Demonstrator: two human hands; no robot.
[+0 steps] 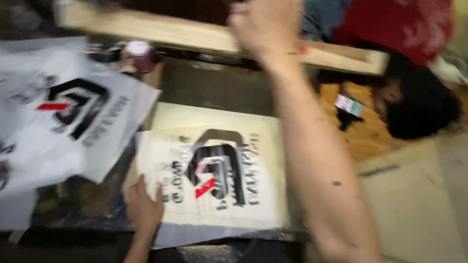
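My right hand point(267, 19) grips the long pale wooden screen frame point(158, 30), its length running left to right at the far edge. My left hand point(143, 207), nearer me, presses flat on the white printed plastic bag point(214, 171) lying on the tabletop point(215, 86).

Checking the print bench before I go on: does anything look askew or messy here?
The printed sheets at left lie in a skewed, overlapping heap. The sheet under the left hand lies roughly square. The blur hides smudges.
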